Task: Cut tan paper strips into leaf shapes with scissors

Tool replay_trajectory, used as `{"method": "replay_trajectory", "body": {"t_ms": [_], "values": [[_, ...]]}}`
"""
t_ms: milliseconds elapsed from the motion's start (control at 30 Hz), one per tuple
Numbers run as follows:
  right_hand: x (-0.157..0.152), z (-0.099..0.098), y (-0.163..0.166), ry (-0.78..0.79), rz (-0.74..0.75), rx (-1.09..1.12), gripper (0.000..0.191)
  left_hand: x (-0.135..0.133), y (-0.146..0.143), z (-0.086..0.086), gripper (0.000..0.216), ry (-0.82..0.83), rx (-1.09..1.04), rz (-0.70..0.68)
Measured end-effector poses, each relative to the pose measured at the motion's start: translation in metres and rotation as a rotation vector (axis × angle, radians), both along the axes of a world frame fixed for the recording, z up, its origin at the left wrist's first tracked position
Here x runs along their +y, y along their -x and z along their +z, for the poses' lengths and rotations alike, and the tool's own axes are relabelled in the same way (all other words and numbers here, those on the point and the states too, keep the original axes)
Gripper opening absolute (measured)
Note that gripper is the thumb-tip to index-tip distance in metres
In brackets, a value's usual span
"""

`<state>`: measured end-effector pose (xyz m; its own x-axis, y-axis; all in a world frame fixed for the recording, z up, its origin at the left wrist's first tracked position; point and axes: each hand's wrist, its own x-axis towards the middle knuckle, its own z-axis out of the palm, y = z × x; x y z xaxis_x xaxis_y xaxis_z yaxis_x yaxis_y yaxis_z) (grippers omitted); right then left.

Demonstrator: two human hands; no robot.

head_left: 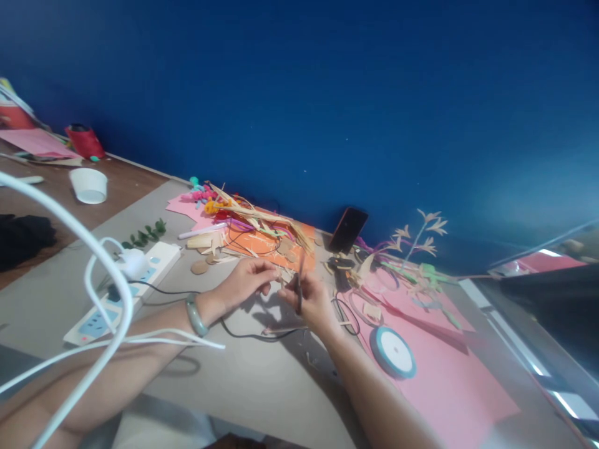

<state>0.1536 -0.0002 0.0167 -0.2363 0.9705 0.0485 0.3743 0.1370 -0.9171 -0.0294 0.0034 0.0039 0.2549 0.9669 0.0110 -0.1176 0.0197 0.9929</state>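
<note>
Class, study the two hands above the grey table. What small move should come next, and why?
Probably ease the right hand leftwards so its thin dark tool meets the pinched fingertips of the left hand. The hands sit close but apart, the tool upright between them.

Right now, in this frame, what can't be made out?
Head view: what the left hand pinches, if anything; too small and blurred.
Head view: the dark tool in the right hand; its fingers cover it, kind unclear.
Head view: the left forearm, crossed by a white cable close to the lens.
</note>
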Motion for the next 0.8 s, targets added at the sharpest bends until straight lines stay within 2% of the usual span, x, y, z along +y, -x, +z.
{"method": "replay_trajectory", "body": {"t_ms": [167, 267, 800], "values": [[0.0086, 0.0063, -0.0104, -0.079, 0.124, -0.331, 0.037, -0.0003, 0.0005, 0.0034, 0.018, -0.008, 0.014, 0.043], [0.0089, 0.0087, -0.0120, -0.084, 0.156, -0.434, 0.040, -0.0003, 0.0010, 0.0038, 0.018, -0.020, 0.040, 0.043], [0.0055, 0.0090, -0.0106, -0.109, 0.136, -0.533, 0.042, -0.0015, 0.0000, 0.0072, 0.018, -0.027, 0.034, 0.043]]}}
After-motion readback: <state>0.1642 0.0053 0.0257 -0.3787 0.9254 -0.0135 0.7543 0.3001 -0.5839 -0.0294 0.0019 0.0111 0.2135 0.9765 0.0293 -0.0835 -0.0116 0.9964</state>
